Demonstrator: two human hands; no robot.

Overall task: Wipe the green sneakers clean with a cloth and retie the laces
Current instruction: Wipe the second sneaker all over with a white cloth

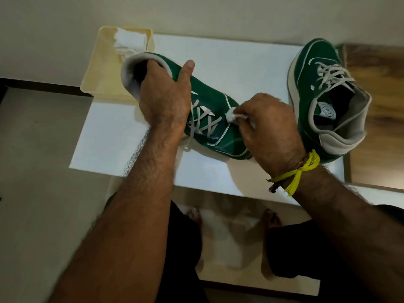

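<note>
A green sneaker (215,110) with grey laces lies on the white tabletop (240,62), heel toward the far left. My left hand (165,95) grips its collar, fingers inside the opening and thumb on the outside. My right hand (269,127) pinches a small white cloth (231,115) against the sneaker's toe side. The second green sneaker (317,101) stands at the right of the table, laces loose, touched by neither hand.
A cream plastic tray (96,73) at the table's far left corner holds more white cloths (129,43). A wooden surface (376,106) borders the table on the right. Below the table edge are my bare feet and the floor.
</note>
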